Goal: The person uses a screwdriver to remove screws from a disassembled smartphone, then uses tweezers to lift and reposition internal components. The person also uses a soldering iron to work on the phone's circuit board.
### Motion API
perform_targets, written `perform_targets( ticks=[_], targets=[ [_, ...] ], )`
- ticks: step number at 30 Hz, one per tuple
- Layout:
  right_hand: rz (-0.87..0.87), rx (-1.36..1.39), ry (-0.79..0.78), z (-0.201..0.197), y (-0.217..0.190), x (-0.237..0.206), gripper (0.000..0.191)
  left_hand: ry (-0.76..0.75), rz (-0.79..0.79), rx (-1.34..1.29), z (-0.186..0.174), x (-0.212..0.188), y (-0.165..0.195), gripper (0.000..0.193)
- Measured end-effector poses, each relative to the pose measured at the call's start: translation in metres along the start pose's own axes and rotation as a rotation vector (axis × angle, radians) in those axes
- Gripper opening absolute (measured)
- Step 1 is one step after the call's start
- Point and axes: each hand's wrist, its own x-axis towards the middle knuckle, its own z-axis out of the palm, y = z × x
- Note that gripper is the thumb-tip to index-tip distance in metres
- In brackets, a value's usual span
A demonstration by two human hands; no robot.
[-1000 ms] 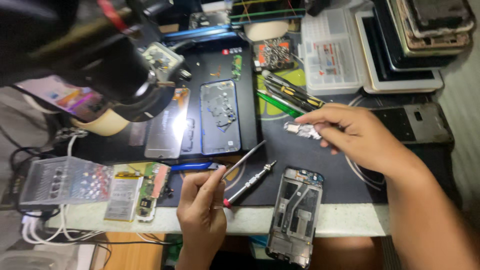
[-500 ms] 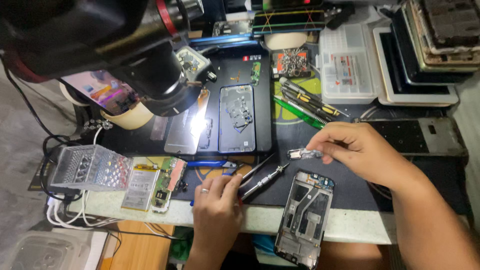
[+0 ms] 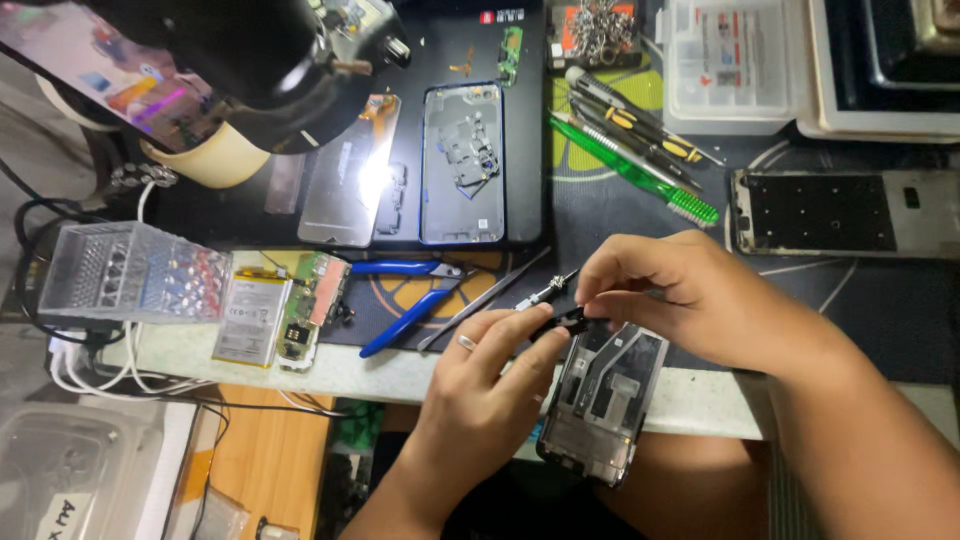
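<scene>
Cluttered dark bench mat [image 3: 620,215] beneath: both hands have closed in together over the grey opened phone frame [image 3: 600,400], lengthwise toward the person. Left hand [image 3: 480,390] pinches a slim black screwdriver [image 3: 555,300], tip pointing up-right; right hand [image 3: 680,295] grips its tip end.

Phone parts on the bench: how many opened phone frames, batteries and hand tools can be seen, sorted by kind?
Opened phone frames: 3, one under the hands, one blue-rimmed, one grey at right
Batteries: 1
Blue-handled pliers: 1
Tweezers: 1
Green brush: 1
Small screwdriver held by both hands: 1
Total: 8; the bundled screwdrivers near the brush are left out as too crowded to count.
</scene>
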Motion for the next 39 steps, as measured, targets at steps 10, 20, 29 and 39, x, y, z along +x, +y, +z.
perform_targets(
  ticks=[10, 20, 29, 39],
  targets=[
    [-0.051, 0.137, 0.155, -0.004, 0.002, -0.001, 0.025, 0.075, -0.109, 0.599, -0.042, 0.022, -0.064, 0.024],
    [-0.073, -0.057, 0.259, -0.011, 0.002, -0.002, 0.019, 0.011, -0.191, 0.705, -0.039, 0.037, -0.098, 0.012],
    [0.175, 0.115, 0.27, -0.022, 0.006, -0.004, 0.017, 0.083, -0.074, 0.461, -0.042, 0.037, -0.053, 0.02],
    [0.491, -0.338, -0.137, -0.037, -0.009, -0.002, 0.035, -0.309, 0.09, -0.061, 0.014, 0.019, -0.011, 0.027]
  ],
)
